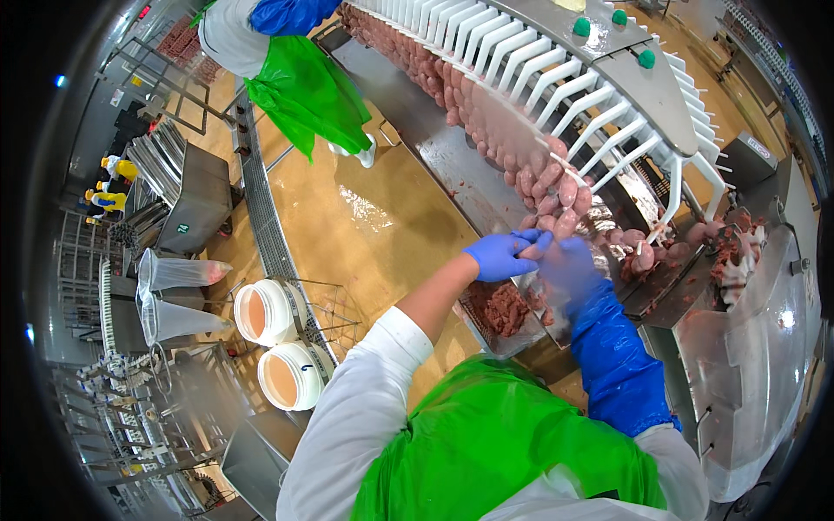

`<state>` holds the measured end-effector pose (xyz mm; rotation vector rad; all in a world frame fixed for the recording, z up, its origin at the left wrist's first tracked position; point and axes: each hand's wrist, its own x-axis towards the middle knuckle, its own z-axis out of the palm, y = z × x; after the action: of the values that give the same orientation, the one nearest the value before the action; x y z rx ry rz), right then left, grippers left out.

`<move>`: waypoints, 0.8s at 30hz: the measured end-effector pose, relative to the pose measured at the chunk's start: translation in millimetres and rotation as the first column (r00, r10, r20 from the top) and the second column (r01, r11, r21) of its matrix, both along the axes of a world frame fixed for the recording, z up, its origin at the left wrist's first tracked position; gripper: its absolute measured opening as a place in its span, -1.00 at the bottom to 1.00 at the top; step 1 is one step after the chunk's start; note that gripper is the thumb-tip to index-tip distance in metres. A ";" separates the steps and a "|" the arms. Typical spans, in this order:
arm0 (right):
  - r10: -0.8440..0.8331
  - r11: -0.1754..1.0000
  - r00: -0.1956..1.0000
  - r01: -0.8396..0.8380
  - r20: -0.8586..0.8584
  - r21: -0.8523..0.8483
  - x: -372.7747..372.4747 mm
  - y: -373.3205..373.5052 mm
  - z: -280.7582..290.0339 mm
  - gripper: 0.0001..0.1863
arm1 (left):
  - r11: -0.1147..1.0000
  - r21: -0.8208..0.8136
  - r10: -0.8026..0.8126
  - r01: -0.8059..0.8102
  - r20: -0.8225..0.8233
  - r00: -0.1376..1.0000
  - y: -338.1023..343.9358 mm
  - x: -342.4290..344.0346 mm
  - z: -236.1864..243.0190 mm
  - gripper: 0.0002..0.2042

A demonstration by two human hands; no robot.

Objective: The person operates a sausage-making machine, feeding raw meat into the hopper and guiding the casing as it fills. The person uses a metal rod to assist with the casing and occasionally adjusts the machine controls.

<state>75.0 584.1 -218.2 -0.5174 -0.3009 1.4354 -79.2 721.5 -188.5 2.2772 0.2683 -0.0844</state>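
Observation:
Two gloved hands meet at the lower end of a row of pink linked sausages (556, 178) hanging from white hooks (599, 117). My left hand (502, 258), in a violet-blue glove, has its fingers closed around a sausage link (537, 247). Close beside it is my right hand (569, 267), in a blue glove and long blue sleeve; motion smears its fingers, so its grip cannot be made out. Just below the hands, a metal tray (488, 334) holds ground meat (506, 311). More links (645, 258) lie to the right, by the machine.
A metal trough (434, 139) runs under the hanging sausages. At right stands a machine with a clear cover (738, 339) and meat scraps. White buckets (265, 313) sit in a wire stand at left. Another person in a green apron (304, 91) stands at the upper left.

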 end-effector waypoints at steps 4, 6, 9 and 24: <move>0.010 0.995 0.980 0.010 0.199 -0.102 3.7 14.3 -8.0 -0.50 | 0.994 0.072 -0.070 0.087 -0.216 0.974 1.6 7.0 10.5 -0.42; 0.050 0.995 0.975 -0.030 0.216 -0.098 5.1 24.0 -12.3 -0.52 | 0.999 0.052 0.002 0.011 -0.240 0.971 -1.1 9.5 4.0 -0.42; 0.069 0.996 0.981 -0.059 -0.180 0.062 8.6 10.1 14.9 -0.54 | 0.988 0.006 0.154 -0.156 -0.200 0.968 7.6 14.9 -21.3 -0.43; -0.080 0.772 0.698 0.495 0.712 -0.398 -60.5 -366.8 36.6 -0.59 | 0.920 -0.211 0.350 -0.329 0.066 0.935 77.6 34.8 -127.9 -0.55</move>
<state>14.5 217.3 -181.6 -1.5313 -0.3238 0.9358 -44.4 799.1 -316.4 2.0000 0.5723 0.1797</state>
